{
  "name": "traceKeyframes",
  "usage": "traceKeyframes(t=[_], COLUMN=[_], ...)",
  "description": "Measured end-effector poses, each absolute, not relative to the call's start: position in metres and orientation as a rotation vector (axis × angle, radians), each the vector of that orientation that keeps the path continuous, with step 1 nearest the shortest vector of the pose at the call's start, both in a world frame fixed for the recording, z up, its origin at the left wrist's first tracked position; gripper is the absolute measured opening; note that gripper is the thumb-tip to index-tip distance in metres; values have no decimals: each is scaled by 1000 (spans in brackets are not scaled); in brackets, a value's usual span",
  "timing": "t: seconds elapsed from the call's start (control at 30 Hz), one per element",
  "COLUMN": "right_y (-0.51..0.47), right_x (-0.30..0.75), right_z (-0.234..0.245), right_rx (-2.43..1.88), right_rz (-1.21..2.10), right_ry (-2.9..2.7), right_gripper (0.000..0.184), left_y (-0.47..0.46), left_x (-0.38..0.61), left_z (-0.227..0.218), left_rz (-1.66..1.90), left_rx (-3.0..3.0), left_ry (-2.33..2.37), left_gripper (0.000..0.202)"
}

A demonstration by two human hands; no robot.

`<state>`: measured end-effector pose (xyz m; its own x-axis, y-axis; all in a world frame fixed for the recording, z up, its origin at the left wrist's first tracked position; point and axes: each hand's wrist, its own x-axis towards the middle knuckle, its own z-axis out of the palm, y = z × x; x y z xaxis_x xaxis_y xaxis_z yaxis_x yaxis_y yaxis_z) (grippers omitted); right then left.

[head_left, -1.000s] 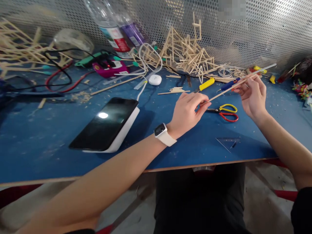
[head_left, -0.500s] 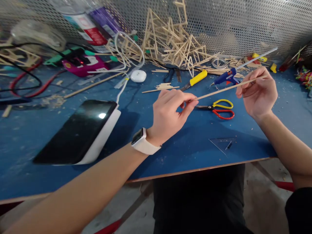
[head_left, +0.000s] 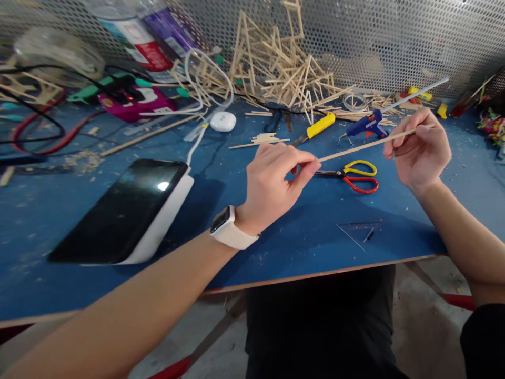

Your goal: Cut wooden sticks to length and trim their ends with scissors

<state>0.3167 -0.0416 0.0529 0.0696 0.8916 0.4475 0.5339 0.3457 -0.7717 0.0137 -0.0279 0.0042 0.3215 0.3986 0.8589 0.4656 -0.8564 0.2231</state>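
A thin wooden stick stretches between my two hands above the blue table. My left hand, with a watch on its wrist, pinches one end between thumb and forefinger. Fingers of my right hand are closed on the stick near its other end, palm turned partly up. Below the stick lie scissors with one yellow and one red handle. A blue glue gun with a clear glue stick in it rests just behind. A yellow-handled cutter and several short sticks lie beyond my left hand.
A tangled pile of wooden sticks leans at the mesh wall. Nearer me lies a clear set square. To the left are a black-screened device, a white earphone case, cables and a magenta power block.
The view has shifted slightly. My right hand has turned a little around the stick's end; my left hand keeps its pinch almost unmoved.
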Motion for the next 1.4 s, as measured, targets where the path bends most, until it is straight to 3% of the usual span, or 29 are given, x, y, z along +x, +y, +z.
traceKeyframes(t=[0.13, 0.27, 0.43, 0.53, 0.6, 0.7, 0.9, 1.13, 1.4], right_y=[-50, -76, -85, -76, -74, -80, -95, -87, -85], right_x=[329, 326, 312, 317, 322, 325, 316, 297, 246], right_z=[76, 107, 88, 66, 61, 62, 57, 42, 37], right_rx=[-1219, -1099, -1229, -1308, -1295, -1210, -1226, -1117, -1299], right_rz=[254, 192, 536, 696, 828, 958, 1044, 973, 731], right_ry=[-1587, -2018, -2773, -2871, -2844, -2787, -2803, -2640, -2666], right_gripper=[32, 9, 21, 14, 22, 32, 12, 10, 19], left_y=[-29, -31, -38, -41, -42, -40, -36, -30, -8], left_x=[13, 16, 25, 27, 25, 22, 19, 21, 22], left_z=[5, 3, -2, -4, -4, -4, -2, -2, -3], left_rz=[-1545, -1355, -1108, -883, -799, -875, -1226, -1405, -1480], left_rx=[-2576, -2787, -3008, -3135, -3205, -3252, -3145, -3033, -3102], left_ry=[-823, -674, -488, -493, -470, -486, -734, -948, -1031], left_gripper=[33, 37, 40, 44, 44, 50, 72, 70, 53])
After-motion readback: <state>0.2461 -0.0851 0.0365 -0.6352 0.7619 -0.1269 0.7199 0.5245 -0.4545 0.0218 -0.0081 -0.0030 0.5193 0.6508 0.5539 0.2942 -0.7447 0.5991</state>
